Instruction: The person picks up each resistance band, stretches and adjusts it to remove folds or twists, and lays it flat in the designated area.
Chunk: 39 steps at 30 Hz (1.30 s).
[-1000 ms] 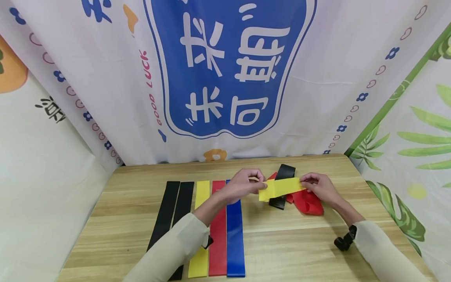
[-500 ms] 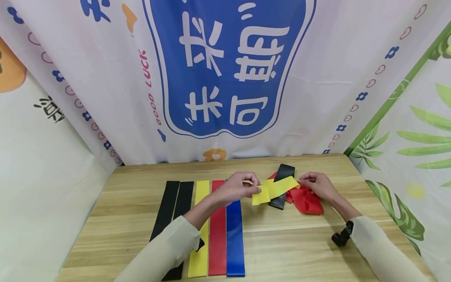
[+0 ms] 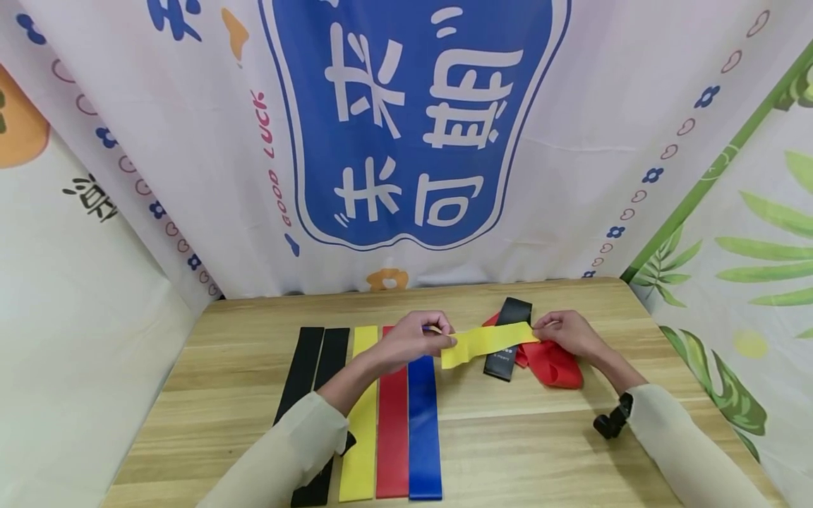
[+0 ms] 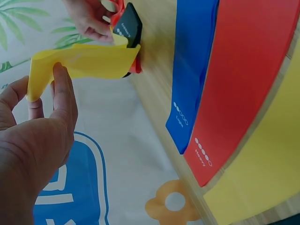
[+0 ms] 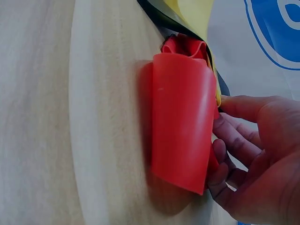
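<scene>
A yellow resistance band [image 3: 489,341] stretches loosely between the two hands above the table. My left hand [image 3: 413,339] pinches its left end between thumb and fingers; the left wrist view shows the band [image 4: 93,61] folded over there. At the other end, my right hand [image 3: 571,333] pinches the band by its edge. Under it lie a black band [image 3: 500,365] and a crumpled red band [image 3: 555,368]. In the right wrist view the red band [image 5: 183,117] curls up close beside the right fingers and partly hides their grip.
Left on the wooden table [image 3: 508,451], flat bands lie side by side: two black ones, a yellow band [image 3: 358,451], a red band [image 3: 392,437] and a blue band [image 3: 424,430]. The left forearm crosses over some of them. A printed curtain [image 3: 571,233] hangs behind the table.
The left hand has moved left with its end of the yellow band. The right hand has shifted slightly left. Half a second ago the band's right end sagged; now it is straighter.
</scene>
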Each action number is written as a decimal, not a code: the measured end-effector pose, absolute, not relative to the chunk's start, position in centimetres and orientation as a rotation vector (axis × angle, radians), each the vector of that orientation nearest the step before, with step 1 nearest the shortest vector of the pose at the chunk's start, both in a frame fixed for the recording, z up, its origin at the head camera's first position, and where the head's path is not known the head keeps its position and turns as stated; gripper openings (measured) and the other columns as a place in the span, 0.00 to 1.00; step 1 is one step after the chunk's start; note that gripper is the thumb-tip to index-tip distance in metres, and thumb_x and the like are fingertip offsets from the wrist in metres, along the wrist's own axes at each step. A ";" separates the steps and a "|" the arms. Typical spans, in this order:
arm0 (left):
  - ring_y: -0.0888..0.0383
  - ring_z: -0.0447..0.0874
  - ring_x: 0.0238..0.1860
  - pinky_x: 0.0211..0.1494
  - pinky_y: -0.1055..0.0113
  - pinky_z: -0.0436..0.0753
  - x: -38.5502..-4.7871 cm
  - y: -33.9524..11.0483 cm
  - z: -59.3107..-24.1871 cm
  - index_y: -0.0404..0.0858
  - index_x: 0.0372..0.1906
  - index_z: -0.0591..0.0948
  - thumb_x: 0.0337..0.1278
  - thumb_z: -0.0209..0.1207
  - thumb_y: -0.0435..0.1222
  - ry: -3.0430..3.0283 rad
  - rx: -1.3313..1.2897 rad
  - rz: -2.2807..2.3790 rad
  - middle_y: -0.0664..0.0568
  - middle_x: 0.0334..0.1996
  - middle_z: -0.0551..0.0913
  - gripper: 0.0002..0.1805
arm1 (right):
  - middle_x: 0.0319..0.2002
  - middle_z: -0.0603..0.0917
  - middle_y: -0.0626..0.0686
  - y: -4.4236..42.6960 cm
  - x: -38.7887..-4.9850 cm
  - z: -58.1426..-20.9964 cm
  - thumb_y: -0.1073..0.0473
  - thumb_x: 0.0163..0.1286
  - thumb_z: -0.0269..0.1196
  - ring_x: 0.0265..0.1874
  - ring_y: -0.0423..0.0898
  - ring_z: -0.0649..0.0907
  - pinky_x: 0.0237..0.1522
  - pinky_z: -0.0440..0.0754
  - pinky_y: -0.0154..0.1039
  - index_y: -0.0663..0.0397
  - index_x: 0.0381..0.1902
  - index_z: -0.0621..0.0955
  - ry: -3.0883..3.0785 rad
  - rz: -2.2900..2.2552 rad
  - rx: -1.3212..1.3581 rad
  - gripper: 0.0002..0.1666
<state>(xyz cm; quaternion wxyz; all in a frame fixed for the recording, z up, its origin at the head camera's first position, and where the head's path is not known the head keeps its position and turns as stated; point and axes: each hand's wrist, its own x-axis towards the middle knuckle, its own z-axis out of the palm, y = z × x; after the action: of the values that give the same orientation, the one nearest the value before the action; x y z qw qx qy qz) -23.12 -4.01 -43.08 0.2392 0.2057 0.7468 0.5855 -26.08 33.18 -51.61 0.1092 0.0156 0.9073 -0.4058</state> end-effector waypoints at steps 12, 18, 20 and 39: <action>0.51 0.81 0.45 0.51 0.56 0.90 -23.9 -5.8 -43.8 0.39 0.41 0.77 0.75 0.63 0.35 2.048 0.456 1.650 0.46 0.42 0.78 0.06 | 0.44 0.90 0.58 34.4 -25.8 -50.3 0.58 0.77 0.65 0.39 0.50 0.84 0.41 0.85 0.36 0.67 0.58 0.82 2.595 -1.390 0.103 0.19; 0.51 0.79 0.37 0.44 0.64 0.84 -24.9 -6.4 -44.0 0.39 0.41 0.74 0.77 0.60 0.33 1.967 0.330 1.789 0.47 0.36 0.76 0.06 | 0.47 0.89 0.56 35.4 -25.8 -49.0 0.59 0.81 0.61 0.40 0.47 0.90 0.42 0.89 0.37 0.68 0.62 0.79 2.475 -1.559 0.111 0.20; 0.51 0.80 0.38 0.45 0.64 0.84 -25.1 -6.5 -44.1 0.39 0.42 0.73 0.77 0.59 0.32 1.947 0.293 1.823 0.46 0.37 0.77 0.06 | 0.46 0.89 0.54 35.7 -25.7 -48.7 0.59 0.82 0.60 0.40 0.45 0.91 0.42 0.90 0.38 0.70 0.64 0.76 2.403 -1.642 0.105 0.22; 0.48 0.86 0.49 0.67 0.46 0.82 -26.7 -6.5 -44.5 0.37 0.48 0.74 0.77 0.59 0.30 1.859 0.092 1.971 0.39 0.54 0.83 0.05 | 0.41 0.88 0.50 36.5 -25.7 -46.7 0.73 0.77 0.61 0.39 0.44 0.90 0.45 0.90 0.35 0.65 0.53 0.83 1.926 -2.310 -0.068 0.10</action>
<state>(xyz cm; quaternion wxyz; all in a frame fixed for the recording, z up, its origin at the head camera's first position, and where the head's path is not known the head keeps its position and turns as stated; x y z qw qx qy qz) -26.73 -6.46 -44.52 0.2137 0.0331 0.6700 0.7102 -25.71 36.46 -46.70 0.0667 -0.0226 0.6388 -0.7662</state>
